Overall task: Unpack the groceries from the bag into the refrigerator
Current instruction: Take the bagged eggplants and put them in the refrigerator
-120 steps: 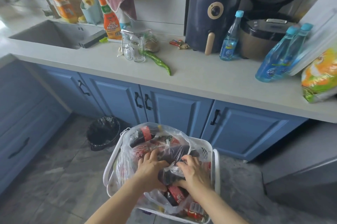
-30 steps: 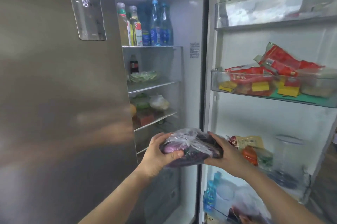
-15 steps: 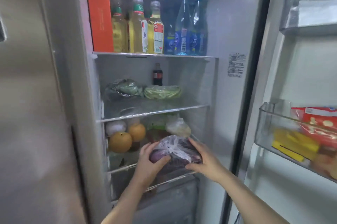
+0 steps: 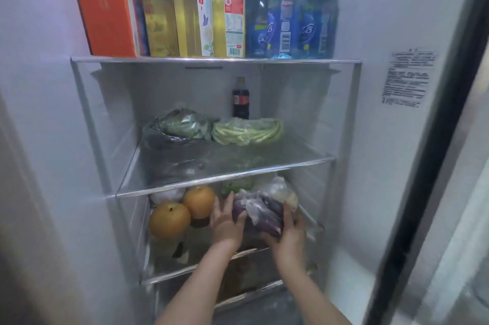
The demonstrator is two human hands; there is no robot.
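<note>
Fingers of the left hand point(image 4: 227, 221) curl round the left end of the plastic-wrapped purple bundle point(image 4: 260, 212), and those of the right hand point(image 4: 289, 230) cup its right end from below (so the bundle sits between both palms), low and centre-right in the frame, inside the refrigerator point(image 4: 370, 139) just under the glass shelf point(image 4: 225, 179), right of two brown pears point(image 4: 182, 209)
</note>
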